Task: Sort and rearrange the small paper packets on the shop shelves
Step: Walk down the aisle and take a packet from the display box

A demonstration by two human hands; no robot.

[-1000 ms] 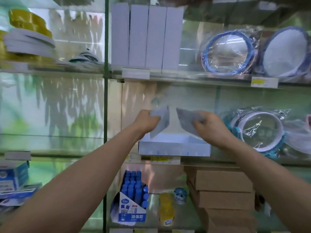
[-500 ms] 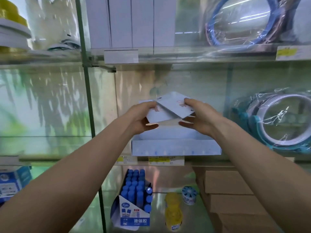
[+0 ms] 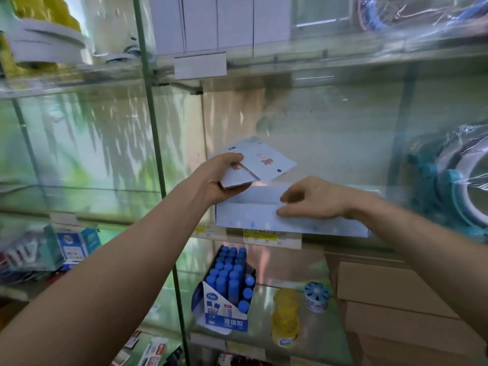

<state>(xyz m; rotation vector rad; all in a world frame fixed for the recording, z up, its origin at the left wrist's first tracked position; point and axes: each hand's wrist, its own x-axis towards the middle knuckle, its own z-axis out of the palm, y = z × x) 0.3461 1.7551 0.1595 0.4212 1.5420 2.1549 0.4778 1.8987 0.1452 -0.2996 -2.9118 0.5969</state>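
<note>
My left hand (image 3: 220, 178) grips a small stack of pale blue paper packets (image 3: 260, 161), fanned out above the left end of a shallow white-and-blue display box (image 3: 253, 219) on the middle glass shelf. Small red figures are printed on the packets. My right hand (image 3: 310, 200) holds nothing; its loosely curled fingers hover over the box's front wall, near its middle. What lies inside the box is hidden by its wall and my hands.
White boxes (image 3: 219, 21) stand on the upper glass shelf. Plastic-wrapped round frames (image 3: 449, 180) fill the right side. Below are a carton of blue-capped glue bottles (image 3: 228, 289), yellow bottles (image 3: 286, 313) and brown cardboard boxes (image 3: 396, 299). A green metal post (image 3: 155, 143) divides the shelves.
A second ago each hand held a packet. They came together, the right hand passed its packet to the left, then let go and dropped toward the box's front wall.
</note>
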